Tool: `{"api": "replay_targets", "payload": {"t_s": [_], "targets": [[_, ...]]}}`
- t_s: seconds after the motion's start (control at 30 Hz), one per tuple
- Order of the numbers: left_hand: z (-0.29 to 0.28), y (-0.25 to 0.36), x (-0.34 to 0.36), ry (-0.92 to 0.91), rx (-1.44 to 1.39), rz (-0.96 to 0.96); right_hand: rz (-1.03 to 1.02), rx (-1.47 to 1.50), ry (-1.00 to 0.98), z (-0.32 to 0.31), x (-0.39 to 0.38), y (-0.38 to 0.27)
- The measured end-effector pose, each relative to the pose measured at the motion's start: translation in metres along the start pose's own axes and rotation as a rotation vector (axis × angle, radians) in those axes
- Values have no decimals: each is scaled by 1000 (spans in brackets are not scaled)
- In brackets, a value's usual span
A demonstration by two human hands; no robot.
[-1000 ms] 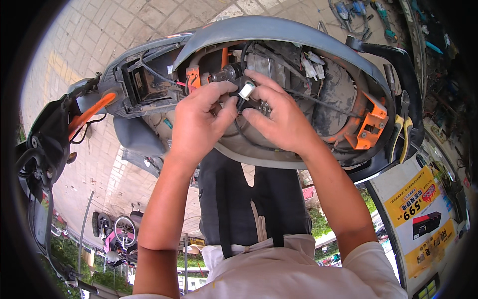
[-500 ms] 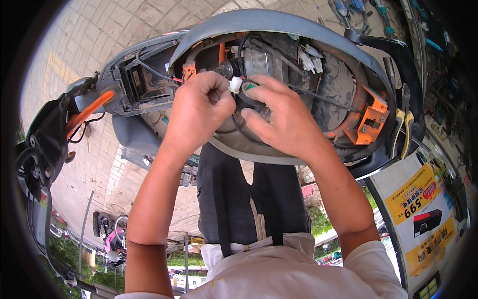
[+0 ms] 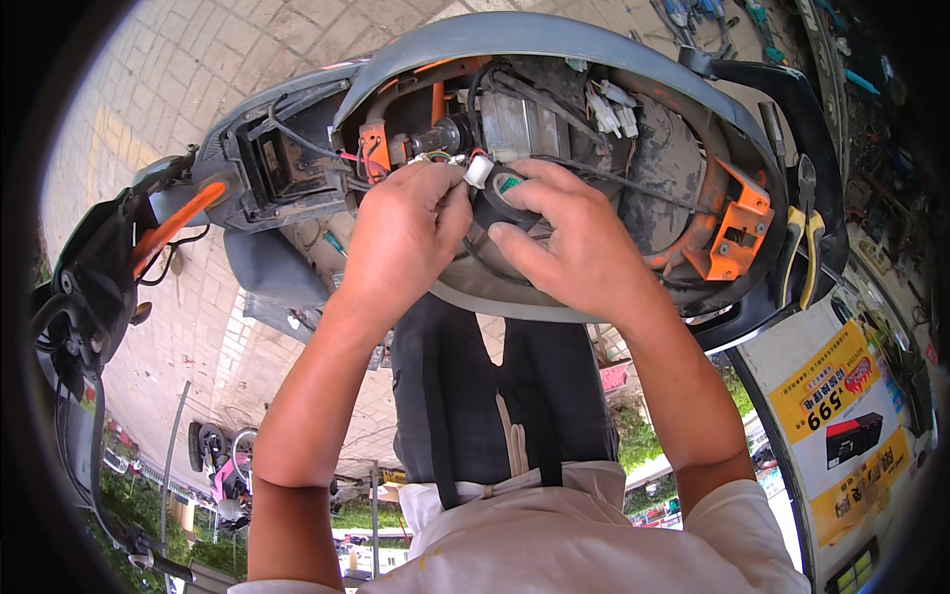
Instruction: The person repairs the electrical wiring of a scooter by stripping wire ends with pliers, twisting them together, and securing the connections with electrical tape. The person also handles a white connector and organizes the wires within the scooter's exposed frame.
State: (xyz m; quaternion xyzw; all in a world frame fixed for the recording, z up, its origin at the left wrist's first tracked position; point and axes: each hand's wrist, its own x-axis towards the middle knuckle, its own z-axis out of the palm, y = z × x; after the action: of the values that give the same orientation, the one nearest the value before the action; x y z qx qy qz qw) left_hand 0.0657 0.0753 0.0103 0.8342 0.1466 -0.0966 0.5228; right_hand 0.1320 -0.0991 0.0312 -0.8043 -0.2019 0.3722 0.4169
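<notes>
Above the open body of a scooter, my left hand pinches a bundle of thin wires by a white plug connector. The connector sticks out past my left fingertips, toward the right hand. A roll of black tape with a green inner ring is gripped between the thumb and fingers of my right hand. Roll and connector are close together; whether tape joins them I cannot tell. Behind the hands lies a ribbed metal box inside the scooter.
White connectors hang from cables at the rear of the compartment. An orange bracket is on the right, with yellow-handled pliers on the scooter's rear edge. The handlebar stands at far left. A yellow-and-white poster lies at lower right.
Both hands have shifted slightly right and down, the connector and tape roll moving with them. More wires now show beyond my left fingers.
</notes>
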Motion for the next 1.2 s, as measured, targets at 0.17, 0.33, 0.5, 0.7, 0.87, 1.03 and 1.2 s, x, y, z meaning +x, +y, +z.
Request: {"api": "replay_targets", "payload": {"t_s": [0.17,0.33,0.5,0.7,0.87,1.03,1.2], "targets": [[-4,2,-2,-106,-172,-154,8,57,-31,-1,-9,10],[-9,-1,2,-170,-234,-167,-11,62,-29,-3,-11,16],[-14,3,8,-231,-188,-116,32,140,-70,-7,-9,16],[-17,3,10,-365,-39,-50,10,200,-80,-6,-6,18],[-11,0,7,-296,-134,-70,-18,179,16,0,-6,22],[-5,1,5,-157,-54,30,136,169,13,3,-3,11],[-9,4,7,-229,-138,-183,-16,43,-32,-1,-2,11]]}}
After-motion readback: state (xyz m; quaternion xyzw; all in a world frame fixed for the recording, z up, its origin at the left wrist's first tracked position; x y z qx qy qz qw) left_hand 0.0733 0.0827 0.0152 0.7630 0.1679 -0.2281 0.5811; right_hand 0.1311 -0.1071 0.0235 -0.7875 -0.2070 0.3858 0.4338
